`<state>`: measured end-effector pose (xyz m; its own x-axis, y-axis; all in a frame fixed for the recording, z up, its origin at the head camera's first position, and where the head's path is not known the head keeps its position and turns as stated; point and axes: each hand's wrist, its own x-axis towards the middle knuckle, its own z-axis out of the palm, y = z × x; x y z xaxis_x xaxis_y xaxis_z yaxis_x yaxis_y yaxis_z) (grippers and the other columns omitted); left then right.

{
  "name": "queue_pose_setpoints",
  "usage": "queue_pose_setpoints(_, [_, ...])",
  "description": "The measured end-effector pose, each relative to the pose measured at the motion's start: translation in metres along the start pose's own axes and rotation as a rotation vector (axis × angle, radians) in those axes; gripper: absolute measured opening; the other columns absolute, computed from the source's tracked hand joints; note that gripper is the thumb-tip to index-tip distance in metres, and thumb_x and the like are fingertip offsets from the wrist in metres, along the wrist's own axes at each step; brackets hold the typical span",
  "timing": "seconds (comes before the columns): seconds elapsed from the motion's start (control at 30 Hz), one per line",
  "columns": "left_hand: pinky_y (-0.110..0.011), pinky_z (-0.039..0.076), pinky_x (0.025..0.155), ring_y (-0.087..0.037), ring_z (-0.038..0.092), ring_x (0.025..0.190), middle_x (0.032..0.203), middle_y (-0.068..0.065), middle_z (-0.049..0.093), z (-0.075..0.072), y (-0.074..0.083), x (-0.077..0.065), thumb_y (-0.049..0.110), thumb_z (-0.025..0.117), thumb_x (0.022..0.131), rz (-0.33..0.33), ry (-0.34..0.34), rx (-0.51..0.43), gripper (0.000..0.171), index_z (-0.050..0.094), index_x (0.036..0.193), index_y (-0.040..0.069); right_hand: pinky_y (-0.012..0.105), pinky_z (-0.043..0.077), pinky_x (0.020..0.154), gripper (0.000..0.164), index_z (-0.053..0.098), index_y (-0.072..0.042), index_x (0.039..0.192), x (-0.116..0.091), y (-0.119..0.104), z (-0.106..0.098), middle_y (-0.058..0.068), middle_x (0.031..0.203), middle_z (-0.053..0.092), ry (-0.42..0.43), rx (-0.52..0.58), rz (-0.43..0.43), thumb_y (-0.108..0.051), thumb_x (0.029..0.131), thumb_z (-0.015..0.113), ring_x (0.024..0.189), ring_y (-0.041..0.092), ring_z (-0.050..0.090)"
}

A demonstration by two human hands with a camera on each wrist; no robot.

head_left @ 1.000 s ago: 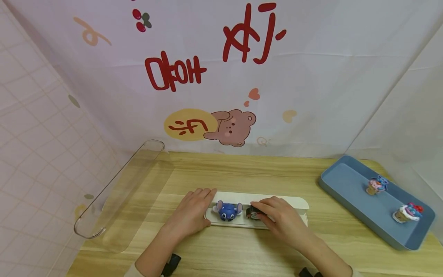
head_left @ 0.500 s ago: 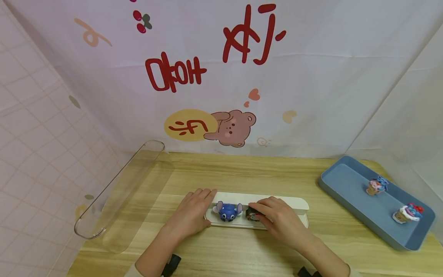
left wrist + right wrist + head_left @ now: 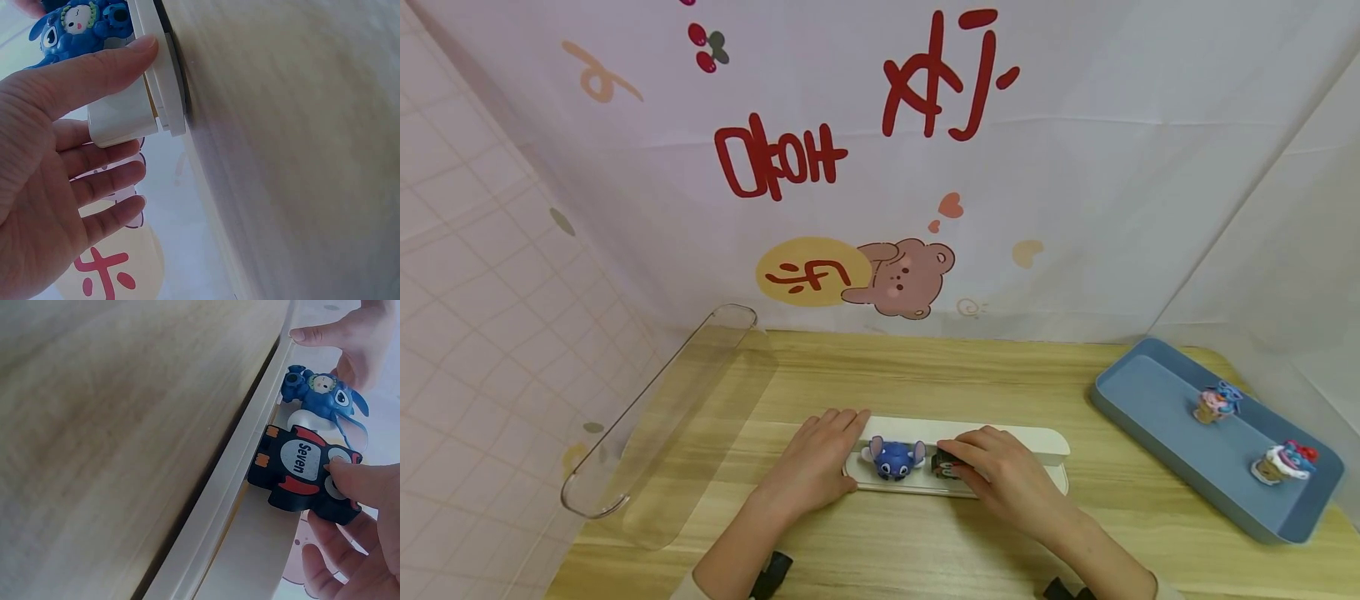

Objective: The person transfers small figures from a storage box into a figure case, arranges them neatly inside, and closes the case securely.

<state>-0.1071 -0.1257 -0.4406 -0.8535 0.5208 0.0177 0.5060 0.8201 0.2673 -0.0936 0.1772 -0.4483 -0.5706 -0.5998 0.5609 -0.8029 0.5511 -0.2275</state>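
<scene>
My left hand (image 3: 820, 458) holds the left end of a long white display base (image 3: 1037, 439), thumb on its front edge and fingers behind it. A blue big-eared figurine (image 3: 893, 460) stands on the base beside that hand, facing front. To its right, my right hand (image 3: 1011, 475) pinches a black owl figurine (image 3: 303, 465) by its head, thumb over the face. The owl has red wings and a white belly reading "Seven". It stands upright, its orange feet right at the base's surface. The right wrist view shows both figurines close side by side.
A blue-grey tray (image 3: 1157, 425) at the right bears two small figurines in cone cups, one pink (image 3: 1216, 402) and one white with red (image 3: 1283, 461). A clear plastic cover (image 3: 700, 425) lies at the left. A printed white cloth (image 3: 1075, 208) hangs behind the wooden table (image 3: 925, 550).
My right hand has shifted the owl figurine very slightly left, toward the blue figurine, and turned it a little. My left hand has stayed on the base's end.
</scene>
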Motion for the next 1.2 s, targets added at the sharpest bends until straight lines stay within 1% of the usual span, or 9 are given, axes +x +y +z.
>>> queue_pose_setpoints(0.43, [-0.051, 0.046, 0.107, -0.030, 0.055, 0.129, 0.141, -0.011, 0.060, 0.000, 0.000, -0.001, 0.022, 0.099, 0.071, 0.006, 0.000, 0.003, 0.097, 0.050, 0.152, 0.001, 0.036, 0.058, 0.084, 0.050, 0.075, -0.006, 0.122, 0.000, -0.001, 0.001, 0.000, 0.111, 0.074, -0.018, 0.003, 0.024, -0.003, 0.075, 0.091, 0.097, 0.016, 0.069])
queue_pose_setpoints(0.57, [-0.052, 0.046, 0.107, -0.030, 0.054, 0.129, 0.141, -0.012, 0.060, -0.001, 0.000, -0.001, 0.021, 0.099, 0.071, 0.007, 0.003, 0.000, 0.097, 0.050, 0.152, 0.001, 0.037, 0.059, 0.083, 0.052, 0.074, -0.008, 0.125, 0.001, -0.002, -0.004, 0.000, 0.114, 0.073, 0.002, 0.006, 0.037, -0.007, 0.075, 0.091, 0.100, 0.017, 0.069])
queue_pose_setpoints(0.67, [-0.052, 0.046, 0.107, -0.030, 0.054, 0.129, 0.141, -0.012, 0.060, -0.001, 0.000, -0.001, 0.021, 0.099, 0.072, 0.007, 0.003, -0.004, 0.097, 0.050, 0.152, 0.001, 0.037, 0.058, 0.081, 0.050, 0.073, -0.008, 0.127, 0.002, -0.001, -0.011, 0.000, 0.114, 0.072, 0.031, 0.006, 0.034, -0.009, 0.079, 0.089, 0.099, 0.017, 0.069])
queue_pose_setpoints(0.77, [-0.052, 0.046, 0.107, -0.030, 0.054, 0.129, 0.141, -0.011, 0.060, -0.001, 0.000, -0.001, 0.021, 0.099, 0.072, 0.006, 0.005, -0.003, 0.097, 0.050, 0.152, 0.001, 0.037, 0.058, 0.078, 0.044, 0.073, -0.009, 0.129, 0.003, 0.003, -0.019, 0.000, 0.114, 0.072, 0.057, 0.002, 0.031, -0.015, 0.087, 0.085, 0.099, 0.018, 0.069])
queue_pose_setpoints(0.8, [-0.052, 0.046, 0.107, -0.030, 0.054, 0.129, 0.141, -0.011, 0.060, -0.001, 0.000, -0.001, 0.021, 0.099, 0.072, 0.006, 0.005, -0.002, 0.097, 0.050, 0.152, 0.001, 0.037, 0.058, 0.077, 0.039, 0.072, -0.010, 0.129, 0.003, 0.004, -0.022, 0.000, 0.114, 0.072, 0.065, -0.003, 0.030, -0.020, 0.092, 0.081, 0.099, 0.018, 0.069])
queue_pose_setpoints(0.9, [-0.052, 0.046, 0.107, -0.030, 0.054, 0.129, 0.141, -0.011, 0.060, -0.002, 0.000, -0.001, 0.021, 0.099, 0.072, 0.001, 0.001, 0.000, 0.097, 0.050, 0.153, 0.001, 0.036, 0.058, 0.076, 0.035, 0.072, -0.010, 0.131, 0.003, 0.008, -0.030, 0.000, 0.115, 0.072, 0.078, -0.013, 0.031, -0.030, 0.102, 0.072, 0.098, 0.019, 0.070])
queue_pose_setpoints(1.0, [-0.052, 0.045, 0.107, -0.029, 0.054, 0.129, 0.141, -0.011, 0.060, -0.002, 0.000, -0.001, 0.021, 0.098, 0.072, -0.004, -0.005, -0.004, 0.097, 0.049, 0.153, 0.002, 0.036, 0.058, 0.076, 0.038, 0.071, -0.010, 0.131, 0.001, 0.014, -0.038, 0.001, 0.115, 0.072, 0.089, -0.029, 0.031, -0.038, 0.106, 0.063, 0.098, 0.020, 0.070])
queue_pose_setpoints(1.07, [-0.052, 0.045, 0.107, -0.030, 0.054, 0.129, 0.142, -0.011, 0.060, -0.002, 0.000, 0.000, 0.021, 0.098, 0.072, -0.004, -0.007, -0.007, 0.097, 0.049, 0.153, 0.001, 0.036, 0.057, 0.076, 0.041, 0.071, -0.010, 0.132, -0.001, 0.017, -0.043, 0.002, 0.117, 0.072, 0.095, -0.040, 0.033, -0.040, 0.107, 0.060, 0.098, 0.021, 0.070])
queue_pose_setpoints(1.2, [-0.053, 0.045, 0.107, -0.030, 0.054, 0.130, 0.142, -0.012, 0.060, -0.001, 0.000, 0.001, 0.022, 0.098, 0.073, 0.001, -0.009, -0.006, 0.097, 0.049, 0.153, 0.001, 0.035, 0.055, 0.083, 0.050, 0.070, -0.008, 0.133, -0.006, 0.024, -0.056, 0.005, 0.120, 0.071, 0.105, -0.059, 0.063, -0.048, 0.109, 0.051, 0.102, 0.025, 0.070])
